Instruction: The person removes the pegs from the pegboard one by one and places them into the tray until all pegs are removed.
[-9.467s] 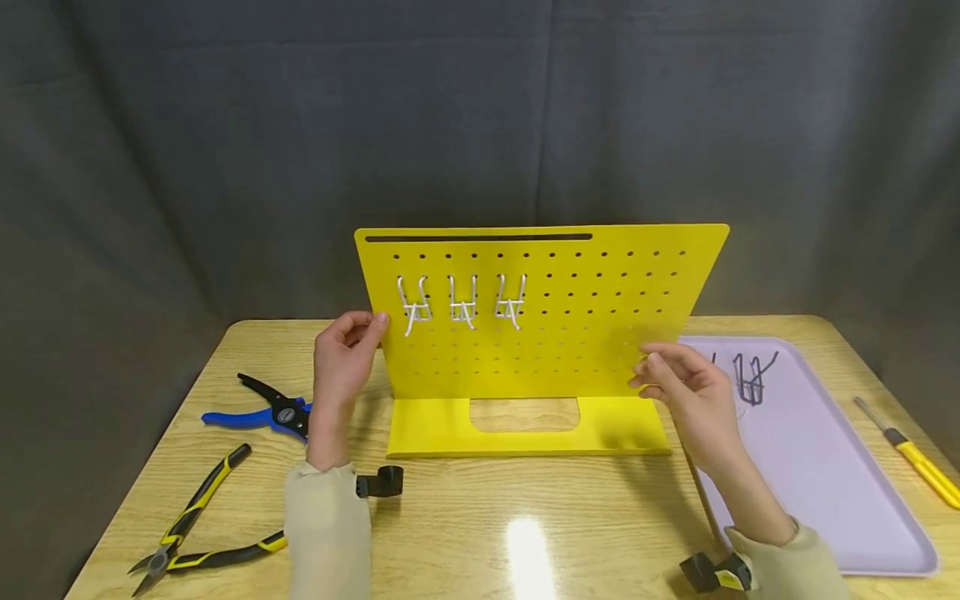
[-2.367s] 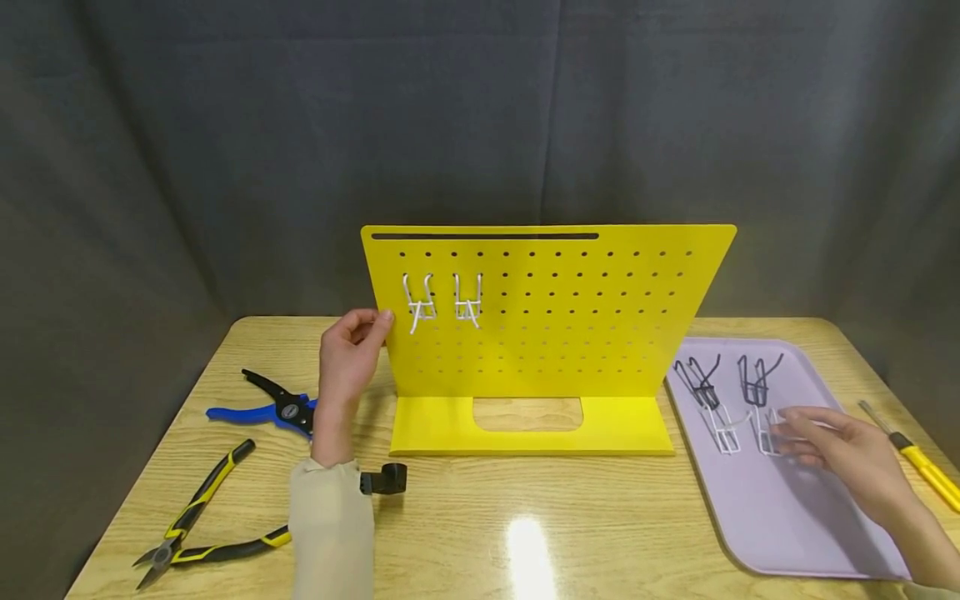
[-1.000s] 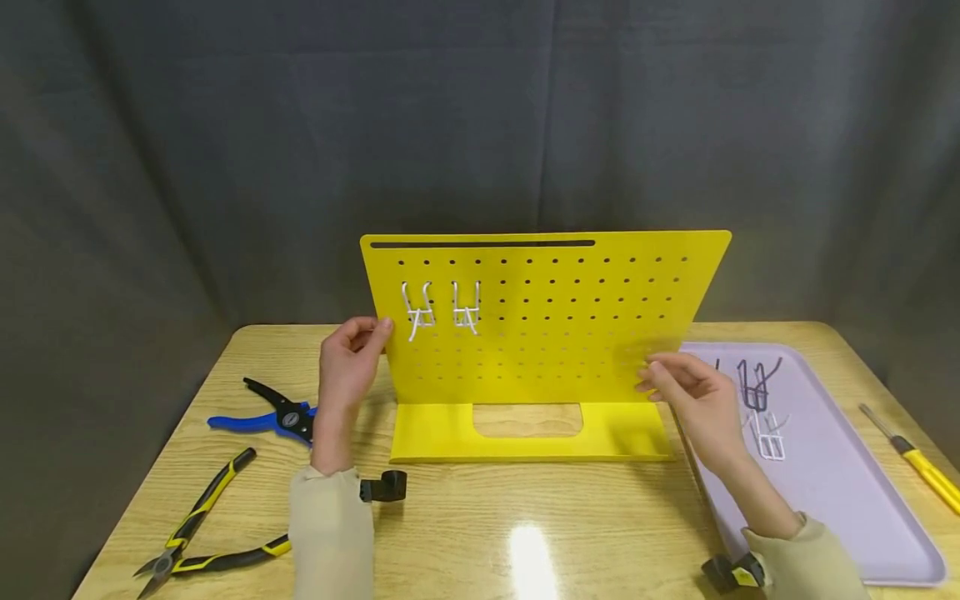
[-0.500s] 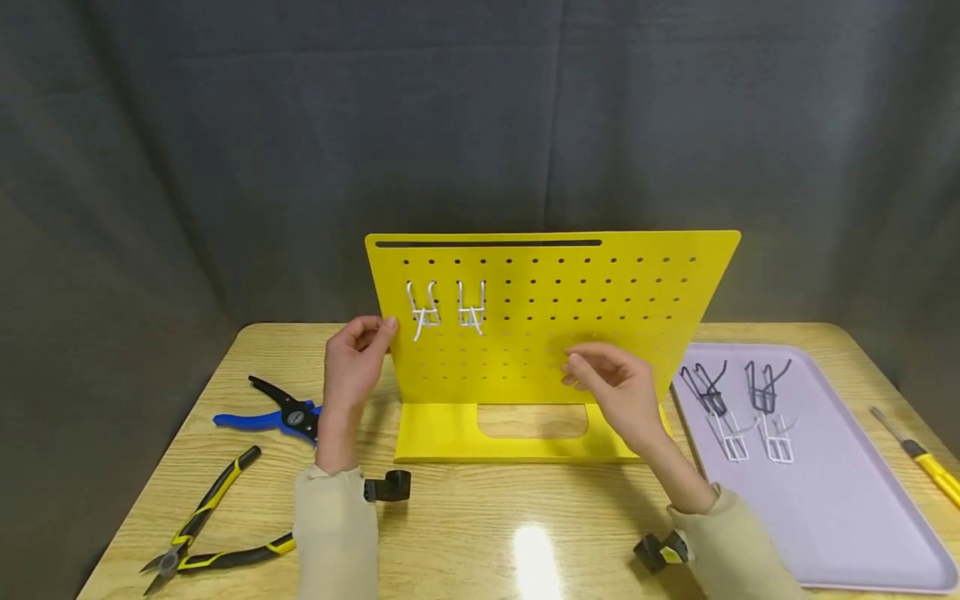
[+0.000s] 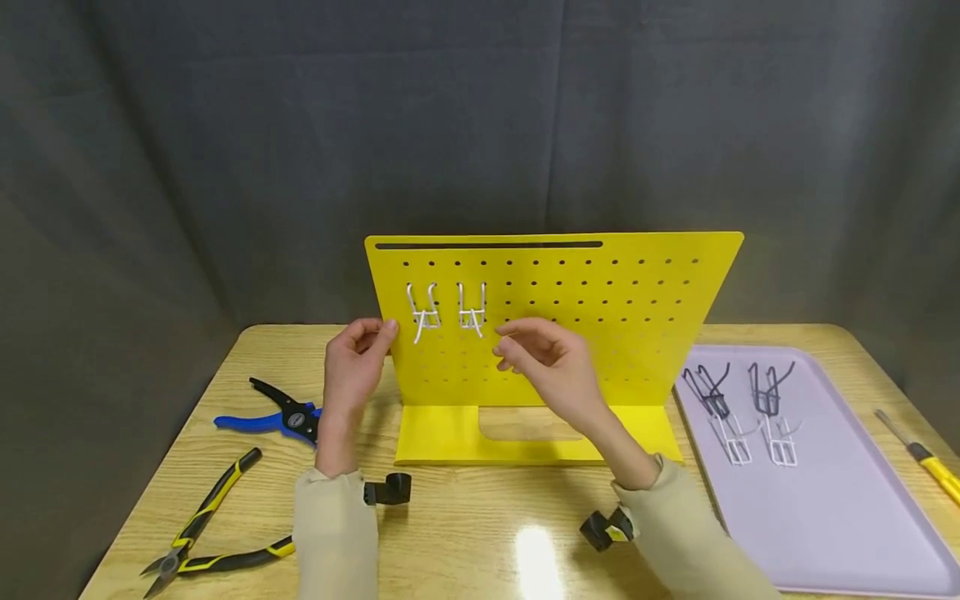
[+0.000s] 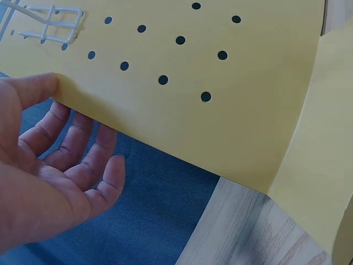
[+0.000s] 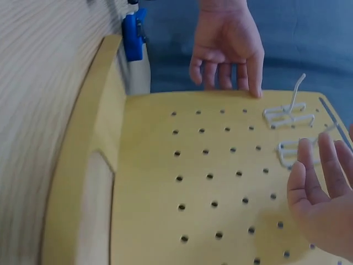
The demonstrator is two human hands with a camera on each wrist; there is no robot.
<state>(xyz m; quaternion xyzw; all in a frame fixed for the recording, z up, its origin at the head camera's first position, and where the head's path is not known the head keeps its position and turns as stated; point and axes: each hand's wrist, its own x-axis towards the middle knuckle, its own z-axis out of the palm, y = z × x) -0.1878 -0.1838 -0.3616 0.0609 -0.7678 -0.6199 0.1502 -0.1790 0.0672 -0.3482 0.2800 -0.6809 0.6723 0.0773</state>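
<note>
A yellow pegboard (image 5: 592, 350) stands upright on its bent base. My left hand (image 5: 356, 358) pinches its left edge, thumb on the front face and fingers behind, as the left wrist view also shows. Two white wire hooks hang on the board's left part: an outer hook (image 5: 423, 315) and an inner hook (image 5: 472, 312). Just right of the inner hook is my right hand (image 5: 551, 367), fingers loosely bent with nothing between them. In the right wrist view those fingers (image 7: 325, 171) overlap the inner hook.
On the right, a lilac tray (image 5: 832, 517) holds two black hooks (image 5: 765, 392) and two white hooks (image 5: 782, 446). A yellow-handled screwdriver (image 5: 930, 467) lies beyond it. At left are blue-handled pliers (image 5: 285, 418) and yellow-black cutters (image 5: 198, 517). A dark curtain (image 5: 480, 125) hangs behind.
A third white hook has left the board since the oldest frame; my right hand was later at a white hook on the tray. It then moved left across the board, empty. Left hand stays.
</note>
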